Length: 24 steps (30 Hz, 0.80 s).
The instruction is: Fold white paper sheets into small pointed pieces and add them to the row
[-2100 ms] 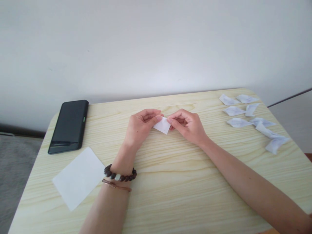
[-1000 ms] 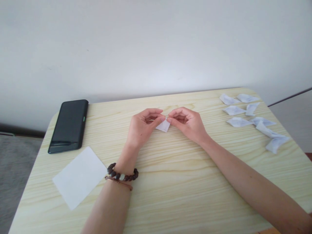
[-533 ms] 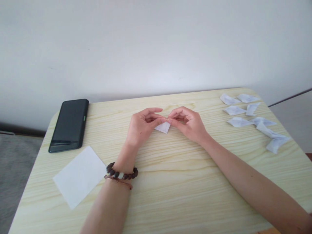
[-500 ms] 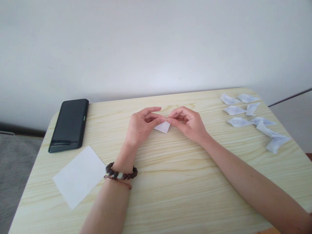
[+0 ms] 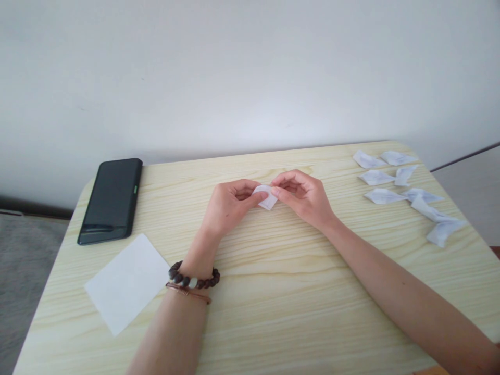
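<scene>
A small white piece of folded paper point(image 5: 267, 202) is held between both hands, above the far middle of the table. My left hand point(image 5: 232, 202) pinches its left side, thumb lying across the front and fingers behind. On the other side my right hand point(image 5: 302, 197) grips the upper right edge between thumb and fingertips. The paper's top looks rounded and its lower end comes to a corner. The fingers cover parts of both sides, so the folds there are hidden.
A black phone point(image 5: 111, 200) lies at the table's far left. Nearer me is a flat white sheet of paper point(image 5: 127, 284). Several folded white paper pieces point(image 5: 385, 196) are spread along the right side of the wood-grain table point(image 5: 297, 302). A white wall point(image 5: 250, 78) stands behind.
More of the folded paper now shows between my hands, its rounded top in view. My left fingers have curled in behind it, and my right thumb has shifted slightly.
</scene>
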Motion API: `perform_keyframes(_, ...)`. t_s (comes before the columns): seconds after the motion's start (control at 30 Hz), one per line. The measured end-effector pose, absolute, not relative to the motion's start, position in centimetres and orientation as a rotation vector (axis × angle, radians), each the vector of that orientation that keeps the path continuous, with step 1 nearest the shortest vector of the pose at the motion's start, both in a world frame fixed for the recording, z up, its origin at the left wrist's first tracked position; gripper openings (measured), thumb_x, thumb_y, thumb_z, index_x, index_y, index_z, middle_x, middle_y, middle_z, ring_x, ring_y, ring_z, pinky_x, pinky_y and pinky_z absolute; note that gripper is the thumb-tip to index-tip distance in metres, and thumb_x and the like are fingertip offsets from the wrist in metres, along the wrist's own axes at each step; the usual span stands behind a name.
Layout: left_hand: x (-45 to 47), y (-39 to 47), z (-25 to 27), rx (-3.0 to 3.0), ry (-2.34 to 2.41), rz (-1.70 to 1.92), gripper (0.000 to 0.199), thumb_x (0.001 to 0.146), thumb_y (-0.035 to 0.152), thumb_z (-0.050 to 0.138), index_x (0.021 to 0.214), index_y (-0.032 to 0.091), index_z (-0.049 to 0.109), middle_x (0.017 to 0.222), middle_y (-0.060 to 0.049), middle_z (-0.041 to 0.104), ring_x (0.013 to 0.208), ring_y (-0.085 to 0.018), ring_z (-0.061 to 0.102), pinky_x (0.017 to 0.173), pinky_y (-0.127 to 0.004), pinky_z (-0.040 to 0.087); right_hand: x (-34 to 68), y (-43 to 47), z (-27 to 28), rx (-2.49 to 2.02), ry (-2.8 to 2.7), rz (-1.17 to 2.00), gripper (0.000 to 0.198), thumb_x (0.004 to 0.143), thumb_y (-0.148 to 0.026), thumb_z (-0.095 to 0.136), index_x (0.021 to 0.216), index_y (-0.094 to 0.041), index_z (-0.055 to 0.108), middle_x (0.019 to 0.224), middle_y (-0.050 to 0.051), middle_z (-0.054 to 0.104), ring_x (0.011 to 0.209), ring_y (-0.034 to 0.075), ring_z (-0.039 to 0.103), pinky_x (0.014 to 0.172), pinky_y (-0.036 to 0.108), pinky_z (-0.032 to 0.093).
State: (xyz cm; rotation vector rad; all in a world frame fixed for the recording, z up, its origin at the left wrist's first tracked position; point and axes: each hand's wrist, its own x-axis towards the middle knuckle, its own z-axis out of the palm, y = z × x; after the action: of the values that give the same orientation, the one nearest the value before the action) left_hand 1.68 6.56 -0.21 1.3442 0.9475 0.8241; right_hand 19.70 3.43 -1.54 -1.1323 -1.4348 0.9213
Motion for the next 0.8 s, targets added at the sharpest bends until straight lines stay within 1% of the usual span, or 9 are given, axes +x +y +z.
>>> perform_keyframes(0.1, 1.62, 6.53, -0.06, 1.367, 0.942, 0.78, 0.022, 0.072, 0.033, 0.077, 0.083, 0.014, 0.075, 0.078, -0.003, 0.076, 0.071, -0.016, 0.07, 0.066, -0.023, 0.057, 19.66, 3.4, -1.54, -1.144, -1.469, 0.914, 0.009, 0.08, -0.027, 0.071, 0.086, -0.02, 0.067, 0.083, 0.0, 0.071, 0.078, 0.013, 0.066, 0.072, 0.026, 0.054)
perform_keyframes(0.2, 1.59, 6.58, 0.13, 1.345, 0.962, 0.757, 0.021, 0.071, 0.033, 0.077, 0.083, 0.016, 0.077, 0.075, -0.002, 0.076, 0.068, -0.014, 0.069, 0.062, -0.021, 0.056, 19.64, 3.52, -1.69, -1.15, -1.438, 0.9, 0.009, 0.08, -0.027, 0.071, 0.084, -0.02, 0.067, 0.08, -0.001, 0.07, 0.075, 0.013, 0.066, 0.069, 0.026, 0.053)
perform_keyframes(0.4, 1.45, 6.62, 0.21, 1.327, 0.968, 0.745, 0.026, 0.071, 0.037, 0.078, 0.085, 0.016, 0.077, 0.076, -0.002, 0.076, 0.068, -0.015, 0.069, 0.062, -0.021, 0.056, 19.69, 3.62, -1.74, -1.159, -1.403, 0.929, 0.011, 0.078, -0.028, 0.073, 0.083, -0.021, 0.067, 0.079, -0.001, 0.07, 0.073, 0.012, 0.065, 0.067, 0.025, 0.053)
perform_keyframes(0.63, 1.52, 6.43, 0.39, 1.467, 1.022, 0.776, 0.025, 0.079, 0.038, 0.07, 0.08, 0.014, 0.075, 0.074, -0.003, 0.075, 0.068, -0.016, 0.068, 0.06, -0.021, 0.053, 19.48, 3.44, -1.55, -1.158, -1.437, 0.931, 0.011, 0.078, -0.029, 0.073, 0.081, -0.02, 0.067, 0.076, -0.001, 0.07, 0.071, 0.012, 0.065, 0.068, 0.025, 0.053)
perform_keyframes(0.7, 1.59, 6.37, 0.34, 1.499, 1.022, 0.81, 0.025, 0.079, 0.038, 0.069, 0.082, 0.013, 0.075, 0.076, -0.003, 0.075, 0.069, -0.016, 0.067, 0.061, -0.022, 0.053, 19.4, 3.39, -1.49, -1.171, -1.439, 0.913, 0.012, 0.078, -0.03, 0.072, 0.084, -0.02, 0.067, 0.076, -0.001, 0.069, 0.071, 0.012, 0.065, 0.068, 0.025, 0.053)
perform_keyframes(0.8, 1.64, 6.33, 0.2, 1.514, 1.059, 0.872, 0.026, 0.08, 0.038, 0.067, 0.082, 0.014, 0.074, 0.077, -0.003, 0.075, 0.071, -0.017, 0.067, 0.062, -0.023, 0.052, 19.44, 3.33, -1.36, -1.188, -1.471, 0.94, 0.013, 0.082, -0.032, 0.068, 0.088, -0.02, 0.067, 0.077, -0.001, 0.068, 0.069, 0.012, 0.062, 0.062, 0.025, 0.05)
